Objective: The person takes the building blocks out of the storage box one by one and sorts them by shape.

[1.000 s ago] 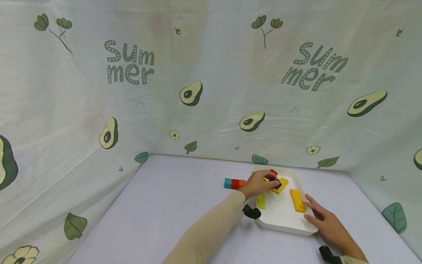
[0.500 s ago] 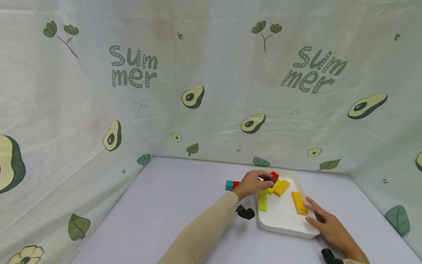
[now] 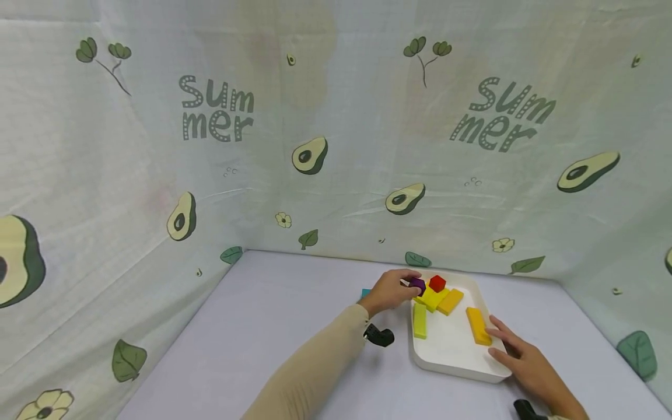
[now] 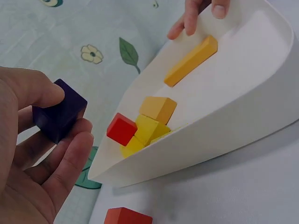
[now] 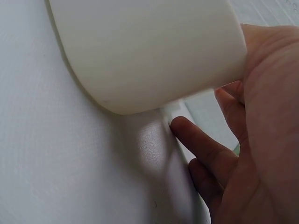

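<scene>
My left hand [image 3: 391, 291] pinches a dark purple cube [image 4: 61, 112] between thumb and fingers, above the left rim of a white tray [image 3: 446, 366]. Inside the tray, a red cube [image 3: 437, 283] lies by yellow blocks [image 3: 431, 300] and an orange-yellow block [image 3: 450, 301]. A lime-green block [image 3: 419, 321] lies along the left wall. Near the right wall is a long orange-yellow block [image 3: 477, 325]. At that wall my right hand [image 3: 530, 361] holds the tray's rim, with the thumb over it; the right wrist view shows other fingers outside the wall.
Left of the tray, a teal block [image 3: 366, 292] on the table [image 3: 252, 326] is partly hidden by my left hand. A red block [image 4: 127, 216] outside the tray shows in the left wrist view. Printed cloth [image 3: 336, 116] rises behind the table.
The left hand, pinching the purple cube, has moved left from over the tray's blocks to its left rim, uncovering the red cube. The right hand stays at the rim. The view has shifted slightly.
</scene>
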Action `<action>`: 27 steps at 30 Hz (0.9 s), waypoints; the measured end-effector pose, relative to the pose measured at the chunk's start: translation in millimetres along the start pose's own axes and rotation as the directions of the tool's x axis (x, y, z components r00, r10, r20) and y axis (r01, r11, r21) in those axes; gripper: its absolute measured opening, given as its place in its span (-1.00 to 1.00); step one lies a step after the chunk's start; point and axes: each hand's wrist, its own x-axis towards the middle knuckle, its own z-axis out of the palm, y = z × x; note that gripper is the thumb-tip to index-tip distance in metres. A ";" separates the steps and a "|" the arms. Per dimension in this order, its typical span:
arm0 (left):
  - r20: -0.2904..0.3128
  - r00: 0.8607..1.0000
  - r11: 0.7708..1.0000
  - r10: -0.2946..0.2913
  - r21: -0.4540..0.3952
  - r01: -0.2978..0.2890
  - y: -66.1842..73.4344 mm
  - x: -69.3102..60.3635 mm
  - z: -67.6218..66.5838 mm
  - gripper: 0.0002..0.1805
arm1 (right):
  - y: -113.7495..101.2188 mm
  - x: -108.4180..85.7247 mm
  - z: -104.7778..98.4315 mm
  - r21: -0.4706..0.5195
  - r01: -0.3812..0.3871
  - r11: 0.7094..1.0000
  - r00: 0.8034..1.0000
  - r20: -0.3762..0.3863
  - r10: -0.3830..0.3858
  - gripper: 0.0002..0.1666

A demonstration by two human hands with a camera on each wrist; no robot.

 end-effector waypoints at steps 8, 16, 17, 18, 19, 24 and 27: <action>0.005 1.000 0.999 -0.015 0.037 0.015 -2.6 -0.8 -9.8 -0.65 | -0.1 -1.1 -1.6 0.023 -0.004 1.000 1.000 0.003 0.004 -0.14; 0.001 1.000 1.000 0.005 0.007 -0.005 -14.8 -4.8 -25.0 -0.67 | -1.6 -1.0 2.0 0.023 0.009 1.000 1.000 0.001 -0.009 -0.16; 0.003 1.000 1.000 0.008 0.004 -0.008 -16.4 -5.3 -27.9 -0.67 | -1.7 -0.9 2.0 0.019 0.008 1.000 1.000 -0.001 -0.008 -0.15; 0.003 1.000 1.000 0.013 0.002 -0.013 -18.3 -5.5 -31.0 -0.66 | -1.5 -1.0 2.0 0.015 0.009 1.000 1.000 -0.003 -0.009 -0.16; 0.001 1.000 1.000 0.013 0.001 -0.013 -20.7 -5.6 -34.2 -0.66 | -1.4 -1.0 1.8 0.012 0.012 1.000 1.000 -0.005 -0.012 -0.16; -0.009 1.000 1.000 0.015 0.004 -0.015 -34.6 -6.0 -50.8 -0.64 | -0.3 -2.1 -0.2 0.003 0.020 1.000 1.000 -0.007 -0.020 -0.16; -0.017 0.999 1.000 0.030 -0.001 -0.030 -44.9 -8.2 -61.7 -0.64 | -1.7 -2.1 0.3 -0.004 0.015 1.000 1.000 -0.002 -0.015 -0.16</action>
